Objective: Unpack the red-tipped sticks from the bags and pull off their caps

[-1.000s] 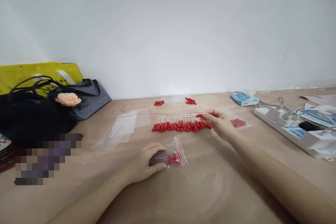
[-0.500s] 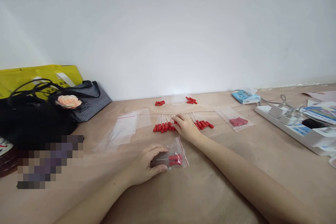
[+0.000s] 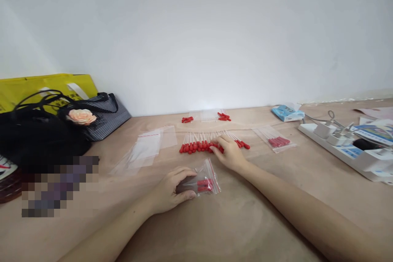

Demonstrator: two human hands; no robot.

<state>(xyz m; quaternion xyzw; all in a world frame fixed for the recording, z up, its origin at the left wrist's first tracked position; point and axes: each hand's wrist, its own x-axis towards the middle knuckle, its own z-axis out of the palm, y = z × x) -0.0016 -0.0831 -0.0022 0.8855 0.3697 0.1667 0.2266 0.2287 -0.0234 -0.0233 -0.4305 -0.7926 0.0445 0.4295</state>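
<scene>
My left hand (image 3: 172, 190) rests on the tabletop, fingers and thumb curled around the sides of a clear zip bag (image 3: 201, 172). Inside that bag lie a few droppers with red rubber bulbs (image 3: 205, 185), their stems partly hidden by the hand. Farther forward is a fanned row of red-bulbed droppers (image 3: 192, 146), thin clear stems pointing to the wall. Over the right part of this row is my right hand (image 3: 229, 152), its thumb and fingers apart among the bulbs. It covers several droppers, and no lifted one shows.
Flat clear bags (image 3: 145, 147) lie to the left. A filled bag of droppers (image 3: 278, 139) lies right. Loose red bulbs (image 3: 224, 116) and stems sit near the wall. A power strip (image 3: 340, 145), blue tissue pack (image 3: 287, 113), striped bag (image 3: 106, 120) and black bag (image 3: 39, 139) flank the space.
My right hand has shifted to the right along the dropper row, uncovering bulbs near its middle. My left hand and the bag in it stay in place.
</scene>
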